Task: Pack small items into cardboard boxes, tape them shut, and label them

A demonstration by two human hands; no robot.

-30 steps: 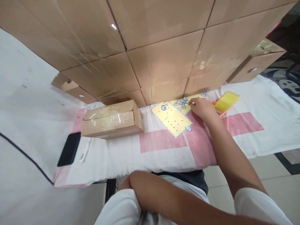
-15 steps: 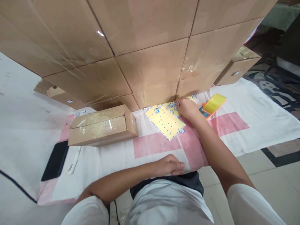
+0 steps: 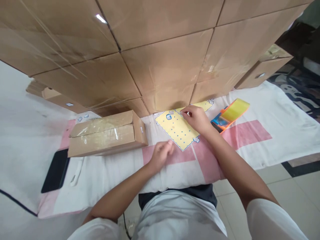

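A yellow paper sheet [image 3: 178, 133] with a scalloped edge, blue dots and a small blue-outlined picture lies on the cloth. Behind it, against the stacked cartons, is a second yellow sheet [image 3: 205, 106], partly covered by my right hand [image 3: 196, 119]. The thumb and fingertips of that hand are pinched together over the sheets' far edge; any small piece between them is too small to make out. Left of the near sheet's lower corner, my left hand [image 3: 160, 155] hovers with curled fingers, slightly blurred, nothing visible in it.
Stacked taped cartons [image 3: 165, 73] form a wall at the back. A long carton [image 3: 102, 136] sits on the left, near a black phone [image 3: 55, 170] and a slim white tool [image 3: 77, 171]. An orange-edged packet with a yellow flap [image 3: 235, 111] lies to the right on the pink-and-white cloth [image 3: 280, 110].
My left hand has risen from near my waist toward the near yellow sheet. My right hand has shifted slightly left over the sheets, still pinching. The view has shifted a little.
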